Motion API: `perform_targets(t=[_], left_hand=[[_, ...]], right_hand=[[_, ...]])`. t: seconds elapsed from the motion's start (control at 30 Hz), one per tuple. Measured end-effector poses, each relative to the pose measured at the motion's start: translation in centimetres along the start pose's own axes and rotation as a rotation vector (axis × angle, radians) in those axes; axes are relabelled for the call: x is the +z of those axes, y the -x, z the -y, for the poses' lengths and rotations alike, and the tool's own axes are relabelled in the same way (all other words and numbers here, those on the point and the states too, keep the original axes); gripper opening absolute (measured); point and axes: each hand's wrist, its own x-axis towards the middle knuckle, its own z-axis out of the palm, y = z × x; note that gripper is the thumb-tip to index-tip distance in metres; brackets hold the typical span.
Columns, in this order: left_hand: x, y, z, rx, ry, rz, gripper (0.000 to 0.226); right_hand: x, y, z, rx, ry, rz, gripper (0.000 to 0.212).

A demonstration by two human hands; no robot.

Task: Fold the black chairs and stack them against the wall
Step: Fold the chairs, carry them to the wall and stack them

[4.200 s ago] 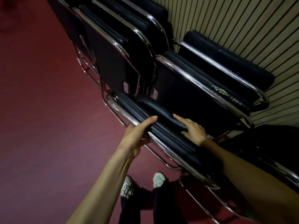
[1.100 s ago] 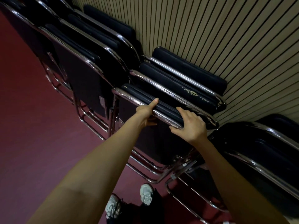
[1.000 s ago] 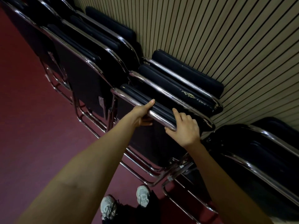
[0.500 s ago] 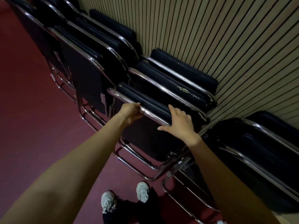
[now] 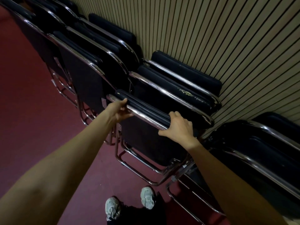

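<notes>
Chrome tubing and black padding: the folded chair [image 5: 146, 140] stands at the centre of the frame on the red floor [image 5: 32, 127]. It is the outermost of a row of three leaning toward the slatted wall [image 5: 211, 30]. Whether it touches the second chair [image 5: 170, 91] behind it I cannot tell. My view shows the left hand [image 5: 119, 111] gripping the top rail [image 5: 146, 116] near its left corner, thumb lying up over the bar and fingers curled beneath. The right hand [image 5: 178, 127] holds the same rail further right, fingers curled over the top edge and thumb stretched along the near side. A left stack [image 5: 84, 75] fills the upper left of the frame, a right stack [image 5: 259, 151] the lower right.

Handling, as I judge it: the steel frame is stiff, moderately heavy and without give. The polished tube is probably slippery, so a full wrap of the fingers suits it better than a pinch. The top rail, hands well apart, is the sound place to hold. It governs the tilt and keeps fingers out of the gaps between neighbouring frames, where they could be nipped. Leg loops at floor level may snag those of the adjacent stacks. The padding is soft and scuffs, as the worn edge of the second chair shows.
</notes>
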Motion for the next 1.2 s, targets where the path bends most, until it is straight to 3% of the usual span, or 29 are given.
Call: perform_targets(t=[0.3,0.5,0.67,1.0,1.2], left_hand=[[-0.8,-1.8,-1.6,-0.02,0.011,0.136,0.016],[1.1,-2.1,-3.5,0.003,-0.057,0.101,0.015],[0.7,-3.2,-2.3,0.011,-0.101,0.245,0.012],[2.1,-0.9,0.2,0.118,-0.054,0.016,0.025],[1.4,0.8,1.4,0.088,-0.087,0.099,0.023]], right_hand=[[-0.7,-1.4,-0.6,0.041,-0.099,-0.003,0.066],[-0.7,-2.8,-0.7,0.101,-0.118,-0.024,0.081],[0.0,-3.5,-2.0,0.125,-0.073,-0.038,0.084],[0.6,-2.5,-1.3,-0.082,-0.026,-0.052,0.086],[1.5,-1.3,-0.5,-0.064,0.058,-0.048,0.1]])
